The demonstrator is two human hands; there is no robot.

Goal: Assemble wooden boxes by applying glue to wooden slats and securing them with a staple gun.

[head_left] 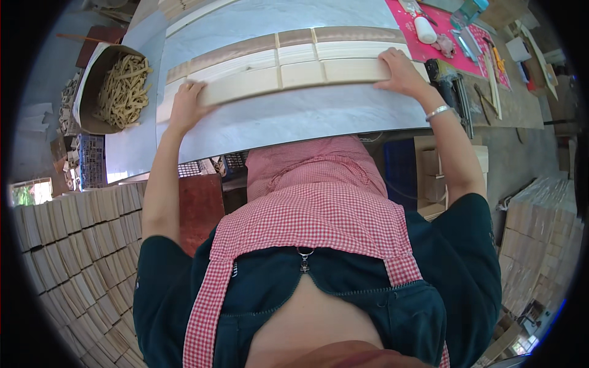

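Observation:
Several long, pale wooden boards (pixel 242 87) lie side by side across the grey marbled tabletop (pixel 294 116). Two narrow strips (pixel 279 61) cross them from front to back, and a brownish board (pixel 224 52) runs along the far side. My left hand (pixel 187 109) grips the left end of the nearest board, thumb on the near side and fingers over the top. At the right end, my right hand (pixel 402 73) has its fingers curled over the same board, with the thumb at its near edge.
On the left stands an open box (pixel 80 101) of tan, band-like loops (pixel 124 89). Right of the boards are a black tool (pixel 446 83), pliers (pixel 486 101) and a pink mat (pixel 438 49) with a white bottle (pixel 424 29). Stacked wood pieces (pixel 86 257) fill the lower left.

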